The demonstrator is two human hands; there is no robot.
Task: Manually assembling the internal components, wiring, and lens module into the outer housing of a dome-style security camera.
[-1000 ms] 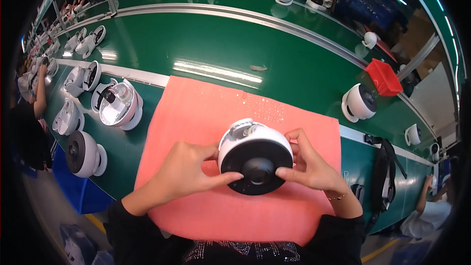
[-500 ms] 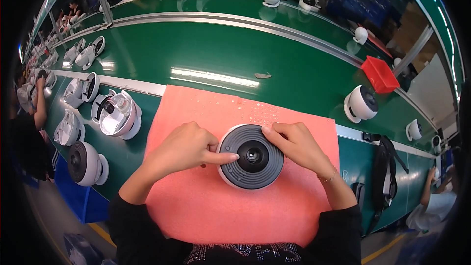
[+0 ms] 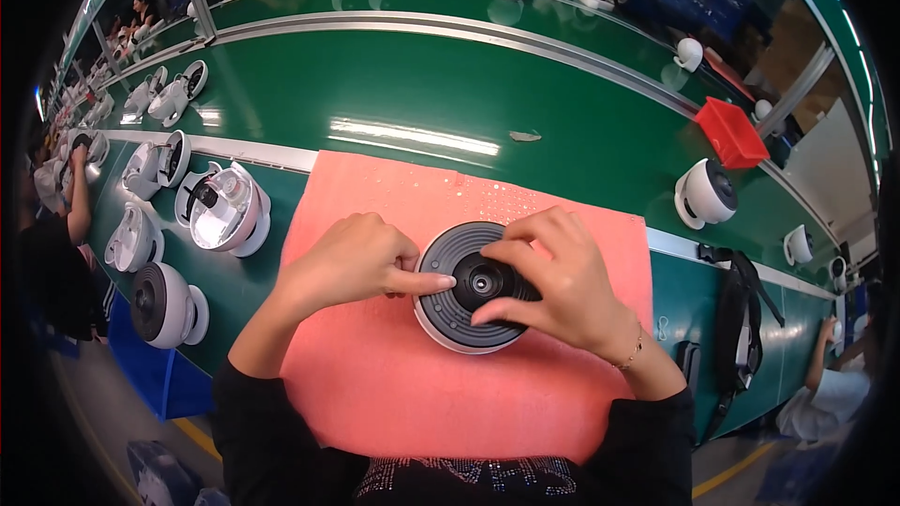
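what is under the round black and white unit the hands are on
The round unit lies face up on a salmon-pink mat, which covers the green bench. Left hand and right hand rest on it. The mat directly beneath is hidden.

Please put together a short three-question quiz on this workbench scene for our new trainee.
1. True or false: the round white device with the dark ribbed face lies face up on the pink cloth mat.
2. Which hand lays a straight index finger on the dark face: A) left hand, B) right hand?
3. Fill in: the small plastic bin on the far side of the green conveyor table is coloured ____.

Key: 1 true; 2 A; 3 red.
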